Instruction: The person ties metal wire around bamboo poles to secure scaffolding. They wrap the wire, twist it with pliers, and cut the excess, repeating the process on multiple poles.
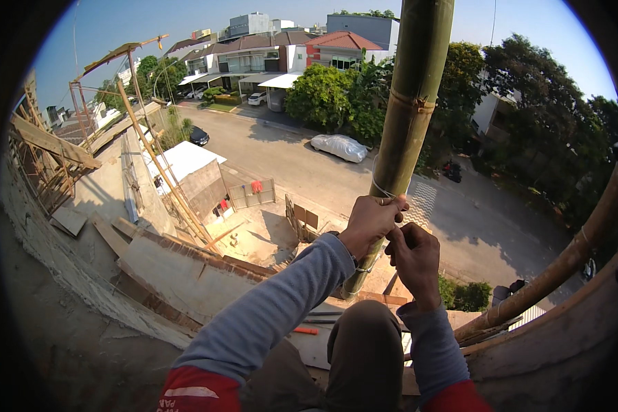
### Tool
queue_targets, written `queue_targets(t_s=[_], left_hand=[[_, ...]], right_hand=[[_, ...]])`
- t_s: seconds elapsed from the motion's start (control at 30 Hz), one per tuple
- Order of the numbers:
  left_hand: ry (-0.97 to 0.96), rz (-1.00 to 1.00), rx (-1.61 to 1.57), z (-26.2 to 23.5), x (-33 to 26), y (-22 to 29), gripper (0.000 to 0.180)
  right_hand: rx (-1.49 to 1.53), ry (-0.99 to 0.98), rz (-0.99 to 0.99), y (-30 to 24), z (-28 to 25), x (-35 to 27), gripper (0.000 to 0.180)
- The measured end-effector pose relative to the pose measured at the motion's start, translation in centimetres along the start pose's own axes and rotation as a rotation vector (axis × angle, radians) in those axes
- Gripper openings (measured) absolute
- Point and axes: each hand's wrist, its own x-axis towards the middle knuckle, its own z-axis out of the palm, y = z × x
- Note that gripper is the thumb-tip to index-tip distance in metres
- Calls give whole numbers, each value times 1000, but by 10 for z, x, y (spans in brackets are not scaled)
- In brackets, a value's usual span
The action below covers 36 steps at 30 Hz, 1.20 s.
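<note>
A thick upright bamboo pole (406, 134) rises in front of me, greenish with a brown joint. A thin pale wire (382, 189) loops round it just above my left hand (372, 223). That hand is closed against the front of the pole, its fingers on the wire. Close beside it on the right, my right hand (417, 261) is closed in a pinch, knuckles up. Whatever lies between its fingertips is too small to make out. Lower down, another wire tie (364, 270) circles the pole. My bent knee (364, 329) is below the hands.
I am high above a street (268, 137) with a covered car (338, 147). A slanting bamboo pole (563, 278) stands at right. A curved concrete edge (96, 288) runs along the left, beside boards (178, 271) and timber scaffolding (55, 144). An orange pipe (305, 330) lies near my knees.
</note>
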Motion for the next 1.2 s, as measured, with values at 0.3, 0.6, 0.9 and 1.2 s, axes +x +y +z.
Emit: queue_targets(t_s=[0.3, 0.6, 0.9, 1.2], left_hand=[[42, 79, 253, -5, 7, 6, 41], [-27, 146, 495, -15, 3, 15, 40], [97, 685, 1408, -30, -20, 53, 23], [70, 1417, 2044, -25, -10, 83, 8]], right_hand=[[-1004, -161, -738, -17, -55, 50, 29], [-599, -809, -360, -30, -79, 118, 45], [-746, -619, -743, -37, -83, 125, 26], [-448, -168, -579, 26, -51, 87, 14]])
